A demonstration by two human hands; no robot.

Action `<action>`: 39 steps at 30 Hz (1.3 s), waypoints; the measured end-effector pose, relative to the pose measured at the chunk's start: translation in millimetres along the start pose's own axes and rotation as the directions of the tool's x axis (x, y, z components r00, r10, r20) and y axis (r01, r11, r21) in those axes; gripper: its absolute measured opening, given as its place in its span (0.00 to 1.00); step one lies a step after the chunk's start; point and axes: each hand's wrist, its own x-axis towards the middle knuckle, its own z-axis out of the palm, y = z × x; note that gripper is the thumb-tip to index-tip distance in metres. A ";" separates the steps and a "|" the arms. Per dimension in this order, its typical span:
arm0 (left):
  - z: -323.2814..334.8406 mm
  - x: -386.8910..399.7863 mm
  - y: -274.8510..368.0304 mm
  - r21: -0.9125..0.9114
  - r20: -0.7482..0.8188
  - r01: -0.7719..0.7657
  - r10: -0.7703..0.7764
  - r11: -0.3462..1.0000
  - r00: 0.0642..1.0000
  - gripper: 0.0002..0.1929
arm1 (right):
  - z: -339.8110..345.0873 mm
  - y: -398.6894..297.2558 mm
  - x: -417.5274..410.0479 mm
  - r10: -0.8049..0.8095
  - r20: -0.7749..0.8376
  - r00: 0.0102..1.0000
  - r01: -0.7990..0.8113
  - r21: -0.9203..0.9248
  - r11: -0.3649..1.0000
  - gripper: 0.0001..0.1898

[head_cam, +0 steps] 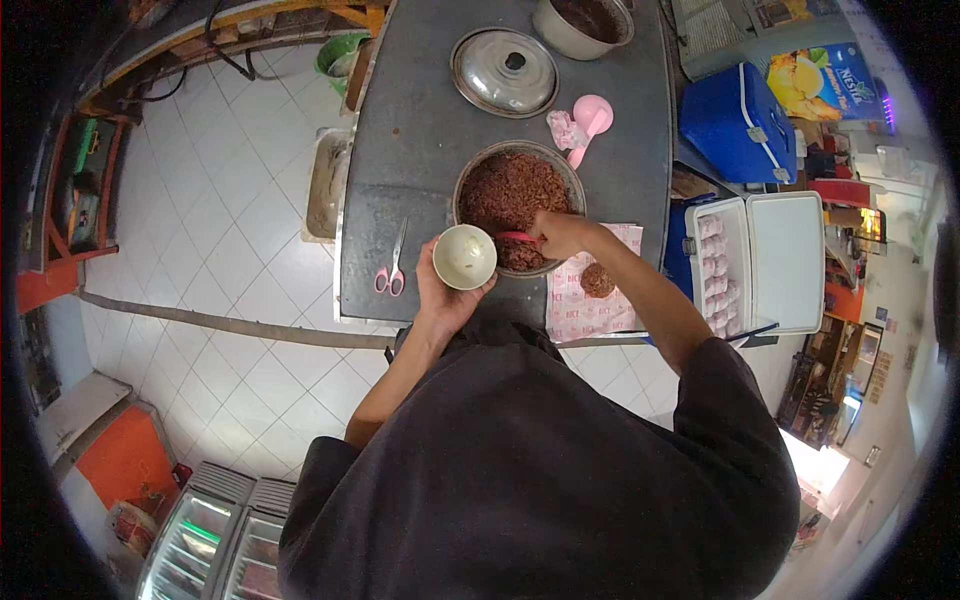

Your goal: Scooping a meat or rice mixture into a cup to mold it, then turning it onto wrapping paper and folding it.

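Observation:
My left hand (444, 296) holds a small white bowl (465, 257) by its side, its opening turned up and only a few bits stuck inside. Right beside it stands a round metal pot (578, 196) filled with reddish-brown cooked rice (517, 187). Over the pot's near right part, my right hand (559, 234) grips a pink-red utensil (516, 236), whose far end is down at the rice; its exact kind is hidden. A rounded mound of the same rice (598, 280) rests on printed pink wrapping paper (576, 311) to the right.
Pink-handled scissors (391, 274) lie left on the dark table (397, 165). Beyond the pot are a metal lid (504, 71), a pink scoop (592, 116), crumpled pink plastic (564, 130) and another pot (581, 37). An open cooler (724, 262) with several wrapped packets and a blue cooler (739, 127) stand right.

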 end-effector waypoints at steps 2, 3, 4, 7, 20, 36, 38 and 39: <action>0.9 0.1 -1.1 0.002 0.001 -0.007 0.007 1.000 1.000 0.22 | -7.9 0.6 3.3 0.006 0.070 0.998 -0.005 -0.006 1.000 0.05; 1.6 0.8 -1.7 -0.003 0.000 -0.004 0.004 1.000 1.000 0.22 | -9.9 7.2 6.6 0.007 0.070 0.998 -0.007 -0.009 1.000 0.05; 2.3 1.5 -2.2 -0.009 -0.002 -0.001 0.001 1.000 1.000 0.23 | -10.9 14.7 9.8 0.073 0.147 0.986 -0.086 0.088 0.992 0.06; 2.6 1.3 -2.3 -0.027 -0.008 -0.007 0.007 1.000 1.000 0.23 | -22.9 9.4 9.8 0.174 0.294 0.940 -0.249 0.243 0.937 0.09; 56.0 -30.5 -7.6 0.431 -0.174 -0.261 0.363 0.864 0.916 0.26 | -62.4 18.7 -44.2 0.413 0.231 0.881 -0.440 0.723 0.533 0.03; 78.8 87.4 -37.5 0.531 -0.172 0.000 0.108 0.847 0.979 0.16 | 62.8 -103.6 -42.2 0.456 -0.647 0.611 -0.495 0.136 0.858 0.29; 77.9 84.2 -35.5 0.505 -0.229 0.046 0.082 0.862 0.970 0.17 | 62.6 -98.1 -49.3 0.442 -0.634 0.635 -0.495 0.105 0.862 0.30; 73.0 85.5 -32.5 0.475 -0.178 0.034 0.058 0.879 0.982 0.18 | 55.4 -102.6 -57.6 0.470 -0.641 0.607 -0.528 0.117 0.841 0.30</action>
